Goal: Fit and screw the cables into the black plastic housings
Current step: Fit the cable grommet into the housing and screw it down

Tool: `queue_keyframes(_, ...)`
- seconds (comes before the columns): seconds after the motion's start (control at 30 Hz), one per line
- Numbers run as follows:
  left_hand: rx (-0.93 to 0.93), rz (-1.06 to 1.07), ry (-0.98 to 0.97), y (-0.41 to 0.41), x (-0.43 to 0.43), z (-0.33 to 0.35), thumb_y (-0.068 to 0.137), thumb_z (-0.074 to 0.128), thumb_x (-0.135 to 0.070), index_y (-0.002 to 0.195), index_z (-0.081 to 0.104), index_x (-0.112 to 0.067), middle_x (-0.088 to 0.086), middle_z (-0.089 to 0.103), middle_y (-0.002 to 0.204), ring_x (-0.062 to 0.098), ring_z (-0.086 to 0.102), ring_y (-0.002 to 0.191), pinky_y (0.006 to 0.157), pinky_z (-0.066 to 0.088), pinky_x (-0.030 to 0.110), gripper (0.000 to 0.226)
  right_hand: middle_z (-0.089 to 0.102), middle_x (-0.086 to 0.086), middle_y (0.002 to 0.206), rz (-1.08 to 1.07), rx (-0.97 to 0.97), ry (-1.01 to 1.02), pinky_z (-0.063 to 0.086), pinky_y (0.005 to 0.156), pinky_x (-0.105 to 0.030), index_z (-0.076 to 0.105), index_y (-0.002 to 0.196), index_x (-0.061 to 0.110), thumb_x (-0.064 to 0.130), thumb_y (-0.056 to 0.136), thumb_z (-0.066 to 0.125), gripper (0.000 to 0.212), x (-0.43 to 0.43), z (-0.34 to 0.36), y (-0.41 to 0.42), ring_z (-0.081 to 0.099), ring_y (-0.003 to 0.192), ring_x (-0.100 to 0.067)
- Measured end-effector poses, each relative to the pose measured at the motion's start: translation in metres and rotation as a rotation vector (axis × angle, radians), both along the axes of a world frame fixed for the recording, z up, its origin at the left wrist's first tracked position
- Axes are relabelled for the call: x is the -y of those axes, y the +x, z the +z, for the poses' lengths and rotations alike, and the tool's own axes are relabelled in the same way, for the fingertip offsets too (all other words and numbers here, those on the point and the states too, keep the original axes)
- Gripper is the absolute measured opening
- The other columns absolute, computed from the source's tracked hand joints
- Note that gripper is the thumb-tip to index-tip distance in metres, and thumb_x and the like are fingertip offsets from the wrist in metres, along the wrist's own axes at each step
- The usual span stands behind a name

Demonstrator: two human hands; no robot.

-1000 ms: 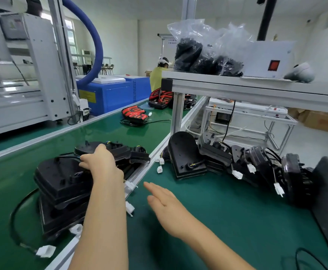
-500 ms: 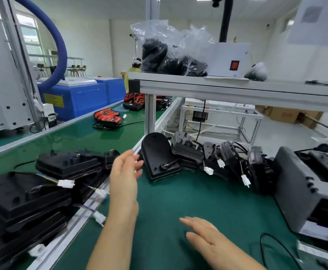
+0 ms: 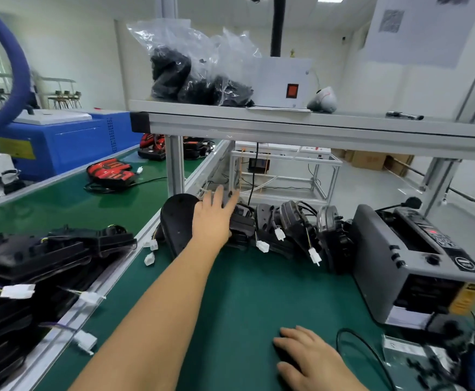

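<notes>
A row of black plastic housings (image 3: 287, 224) with cables and white connectors (image 3: 262, 246) leans at the back of the green mat. My left hand (image 3: 215, 218) reaches over the leftmost upright housing (image 3: 175, 221), fingers straight and spread, touching the housing beside it. My right hand (image 3: 312, 359) rests flat on the mat near the front edge, holding nothing. A stack of finished black housings (image 3: 47, 255) with wires lies on the conveyor belt at the left.
A grey tape dispenser machine (image 3: 411, 266) stands at the right. A black cable loop (image 3: 366, 351) and small parts lie at the front right. A metal shelf (image 3: 287, 122) with bagged black parts (image 3: 196, 80) overhangs the bench. Red-black units (image 3: 109, 172) sit farther along the belt.
My left hand has left the stack on the belt and swung right and forward onto the row of housings. The right hand has dropped back toward me onto the mat. The view turned right.
</notes>
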State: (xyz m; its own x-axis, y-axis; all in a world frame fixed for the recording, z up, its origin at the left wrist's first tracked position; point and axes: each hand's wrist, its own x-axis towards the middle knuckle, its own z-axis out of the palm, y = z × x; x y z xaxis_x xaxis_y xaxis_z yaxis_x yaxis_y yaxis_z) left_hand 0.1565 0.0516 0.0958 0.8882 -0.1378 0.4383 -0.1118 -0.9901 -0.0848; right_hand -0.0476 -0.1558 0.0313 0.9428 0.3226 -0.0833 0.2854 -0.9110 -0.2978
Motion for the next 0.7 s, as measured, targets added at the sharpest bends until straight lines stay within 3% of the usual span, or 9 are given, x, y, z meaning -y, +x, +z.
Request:
queue_keyframes(0.07,-0.142,-0.033,0.066,0.011,0.005,0.003,0.081,0.072,-0.029,0.15,-0.003,-0.034,0.009,0.004,0.158,0.035,0.011,0.143,0.109,0.022,0.055,0.103,0.006,0.028,0.154,0.008,0.001,-0.028,0.01,0.113,-0.02,0.027,0.142,0.047,0.053,0.093,0.04,0.051,0.002,-0.003,0.001,-0.001,0.144,0.001)
queue_keyframes(0.17,-0.235,-0.09,0.108,0.019,0.009,0.007,0.085,0.065,-0.01,0.15,0.005,-0.033,0.012,0.016,0.155,0.037,0.024,0.137,0.097,0.044,0.051,0.091,0.005,0.027,0.154,0.005,-0.01,-0.047,0.007,0.114,-0.022,0.024,0.144,0.046,0.053,0.093,0.039,0.054,0.002,-0.006,0.001,-0.004,0.144,0.001)
queue_keyframes(0.27,-0.226,-0.141,0.06,0.024,0.0,0.013,0.083,0.066,-0.01,0.15,0.016,-0.03,0.012,0.024,0.151,0.034,0.034,0.131,0.091,0.049,0.047,0.086,0.003,0.027,0.155,-0.004,-0.006,-0.015,0.004,0.114,-0.023,0.023,0.144,0.046,0.052,0.093,0.04,0.054,0.004,-0.008,0.001,-0.005,0.144,0.0)
queue_keyframes(0.33,-0.174,-0.164,-0.005,0.025,-0.007,0.018,0.081,0.069,-0.013,0.149,0.019,-0.03,0.01,0.028,0.149,0.032,0.039,0.127,0.092,0.049,0.046,0.086,0.004,0.025,0.155,-0.021,-0.003,-0.004,0.007,0.115,-0.023,0.026,0.144,0.045,0.052,0.093,0.041,0.053,0.002,-0.006,0.0,-0.002,0.145,-0.002)
queue_keyframes(0.43,0.003,-0.197,-0.103,0.025,-0.015,0.033,0.08,0.069,-0.012,0.147,0.026,-0.028,0.01,0.04,0.141,0.03,0.045,0.12,0.095,0.047,0.043,0.082,0.027,0.024,0.149,0.007,0.223,-0.033,0.025,0.11,-0.019,0.047,0.133,0.045,0.054,0.087,0.046,0.047,0.0,0.001,-0.001,0.022,0.141,-0.002)
queue_keyframes(0.53,0.106,-0.187,-0.17,0.025,-0.027,0.056,0.078,0.071,-0.012,0.146,0.028,-0.025,0.012,0.044,0.134,0.03,0.047,0.116,0.095,0.047,0.047,0.082,0.001,0.023,0.156,0.021,0.006,-0.018,0.005,0.115,-0.024,0.025,0.145,0.042,0.051,0.093,0.041,0.055,0.001,-0.006,0.0,-0.005,0.145,-0.005)
queue_keyframes(0.7,0.233,-0.124,-0.341,0.015,-0.053,0.077,0.074,0.076,-0.015,0.144,0.033,-0.022,0.013,0.046,0.123,0.031,0.048,0.109,0.085,0.049,0.048,0.082,-0.003,0.022,0.157,0.034,-0.061,-0.069,0.002,0.116,-0.026,0.018,0.146,0.043,0.052,0.094,0.039,0.057,0.002,-0.005,0.002,-0.007,0.145,-0.006)
